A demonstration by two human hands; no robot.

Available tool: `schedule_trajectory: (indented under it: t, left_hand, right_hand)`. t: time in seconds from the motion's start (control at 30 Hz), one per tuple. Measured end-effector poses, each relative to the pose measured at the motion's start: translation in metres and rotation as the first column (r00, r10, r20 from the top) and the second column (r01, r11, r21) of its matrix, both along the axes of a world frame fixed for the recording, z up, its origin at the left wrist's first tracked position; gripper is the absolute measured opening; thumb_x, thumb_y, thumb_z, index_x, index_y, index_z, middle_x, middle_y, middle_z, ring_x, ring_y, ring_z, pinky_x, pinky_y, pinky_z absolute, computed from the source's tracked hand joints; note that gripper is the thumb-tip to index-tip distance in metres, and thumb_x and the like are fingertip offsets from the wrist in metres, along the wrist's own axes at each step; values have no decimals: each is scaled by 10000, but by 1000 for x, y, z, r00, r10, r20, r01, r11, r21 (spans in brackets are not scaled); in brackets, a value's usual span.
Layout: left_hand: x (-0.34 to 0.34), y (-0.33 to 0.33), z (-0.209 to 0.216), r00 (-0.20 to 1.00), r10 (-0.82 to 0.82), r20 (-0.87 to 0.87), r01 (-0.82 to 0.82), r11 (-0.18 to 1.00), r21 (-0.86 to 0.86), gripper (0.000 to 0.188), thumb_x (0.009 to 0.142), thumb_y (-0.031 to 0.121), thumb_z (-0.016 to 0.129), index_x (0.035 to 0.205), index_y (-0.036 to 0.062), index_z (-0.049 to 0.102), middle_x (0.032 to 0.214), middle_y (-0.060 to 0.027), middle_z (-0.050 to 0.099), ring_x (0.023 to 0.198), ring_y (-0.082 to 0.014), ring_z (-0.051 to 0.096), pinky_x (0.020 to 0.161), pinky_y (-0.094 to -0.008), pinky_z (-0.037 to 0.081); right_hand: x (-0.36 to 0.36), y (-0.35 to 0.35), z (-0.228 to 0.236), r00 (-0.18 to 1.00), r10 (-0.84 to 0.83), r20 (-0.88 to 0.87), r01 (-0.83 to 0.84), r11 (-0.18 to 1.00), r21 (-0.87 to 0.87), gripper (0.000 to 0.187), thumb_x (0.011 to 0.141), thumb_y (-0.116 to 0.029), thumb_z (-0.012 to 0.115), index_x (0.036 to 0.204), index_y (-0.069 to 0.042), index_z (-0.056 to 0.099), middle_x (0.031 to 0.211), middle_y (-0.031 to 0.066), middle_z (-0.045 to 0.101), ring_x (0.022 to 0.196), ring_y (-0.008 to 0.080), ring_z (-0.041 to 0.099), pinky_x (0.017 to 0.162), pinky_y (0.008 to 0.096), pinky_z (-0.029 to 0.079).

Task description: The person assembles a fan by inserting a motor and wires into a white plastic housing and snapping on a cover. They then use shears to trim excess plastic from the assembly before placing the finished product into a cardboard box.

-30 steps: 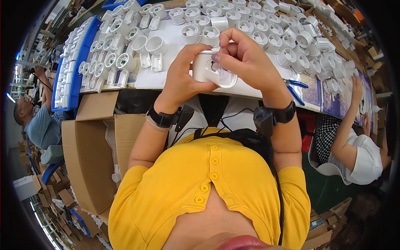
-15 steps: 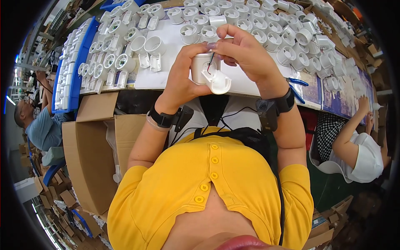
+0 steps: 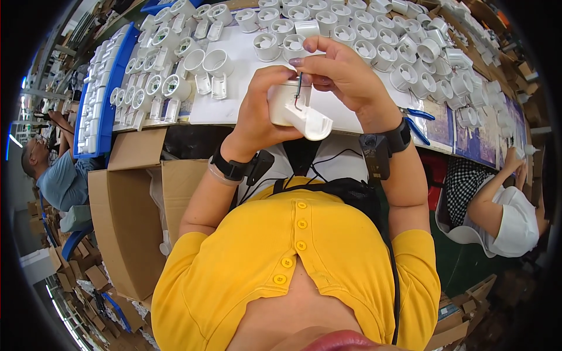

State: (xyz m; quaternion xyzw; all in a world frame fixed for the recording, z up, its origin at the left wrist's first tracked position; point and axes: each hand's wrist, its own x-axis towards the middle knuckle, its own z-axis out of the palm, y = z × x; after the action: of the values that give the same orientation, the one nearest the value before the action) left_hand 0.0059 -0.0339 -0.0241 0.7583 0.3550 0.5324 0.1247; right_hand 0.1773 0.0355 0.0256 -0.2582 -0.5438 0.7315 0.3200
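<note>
Above the table's near edge, my left hand [image 3: 261, 105] is wrapped round a white plastic housing [image 3: 283, 96], a round cup with a trough-like handle part pointing toward me. Dark thin wires [image 3: 299, 89] with a bit of red come out of the housing where cup and handle part meet. My right hand [image 3: 342, 70] pinches the upper end of these wires between thumb and fingers, just above the cup. What lies inside the cup is mostly hidden by my left fingers.
White cups with fan blades [image 3: 282, 27] crowd the table's far and right side. At left are more handled housings [image 3: 175, 88] and a blue tray [image 3: 120, 64] of white parts. Blue-handled pliers [image 3: 418, 124] lie right. An open carton [image 3: 132, 228] stands below; co-workers sit on both sides.
The housing has tilted, its handle part swinging slightly right and toward me. My right hand still pinches the wires, which now show a longer, straighter stretch.
</note>
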Motion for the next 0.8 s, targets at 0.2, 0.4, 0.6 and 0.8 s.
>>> schedule_trajectory:
  t: [0.2,0.4,0.6,0.8]
  left_hand:
    - [-7,6,2,994,-86,-63,92,991,99,667,525,113,848,1117,110,542,1141,-138,500,1080,-298,507,867,-371,462]
    - [-14,-1,3,992,-124,9,124,992,11,642,540,119,845,1113,108,556,1148,-124,498,1099,-278,493,870,-364,464]
    - [-16,-4,0,991,-123,60,127,989,-77,634,555,125,830,1121,106,547,1138,-120,496,1087,-273,490,887,-362,448]
    - [-16,-2,-4,986,-133,102,139,989,-50,670,545,113,818,1145,101,520,1120,-124,492,1068,-280,493,883,-358,435]
  right_hand:
    - [4,-4,3,998,-66,-10,66,963,263,164,823,-127,659,920,-119,527,785,3,597,669,58,495,578,175,374]
    - [10,-14,28,987,-144,71,-32,258,966,147,752,-59,694,866,-92,609,1064,94,593,925,165,557,737,256,461]
    - [-9,-12,34,975,-140,174,-179,-21,984,178,723,-22,696,881,-95,659,1223,122,539,1070,230,536,871,327,444]
    - [-8,-17,1,993,-117,21,27,392,920,160,752,-28,679,902,-82,668,1184,105,572,1059,223,544,895,329,426]
